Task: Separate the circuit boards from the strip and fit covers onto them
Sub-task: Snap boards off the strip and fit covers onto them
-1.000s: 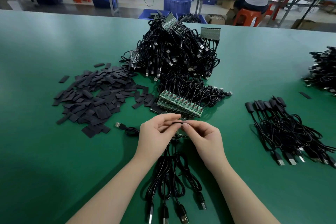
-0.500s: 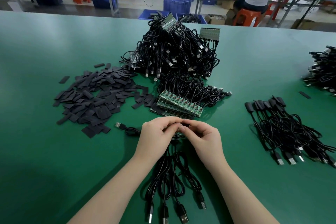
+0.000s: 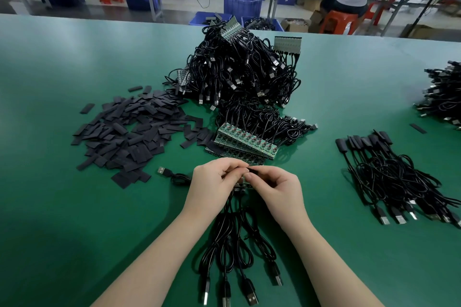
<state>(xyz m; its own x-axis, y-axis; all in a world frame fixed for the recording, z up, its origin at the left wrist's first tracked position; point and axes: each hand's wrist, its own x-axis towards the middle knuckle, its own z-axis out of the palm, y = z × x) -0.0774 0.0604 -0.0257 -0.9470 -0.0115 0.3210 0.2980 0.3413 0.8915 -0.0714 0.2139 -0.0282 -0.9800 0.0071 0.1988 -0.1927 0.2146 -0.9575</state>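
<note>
Both hands meet over the green tabletop [image 3: 62,207]: left hand [image 3: 212,188] and right hand [image 3: 277,189] pinch a black cover [image 3: 252,170] together.

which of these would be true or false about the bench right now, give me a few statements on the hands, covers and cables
1. Both hands, left hand and right hand, meet over a small black cover. True.
2. The pile of loose black covers lies right of the hands. False: it lies to their left.
3. A green circuit board strip rests just beyond the hands. True.
4. The cables hanging below the hands end in round plugs. False: they end in flat USB plugs.
5. The finished cables lie on a red table. False: the table is green.
</note>
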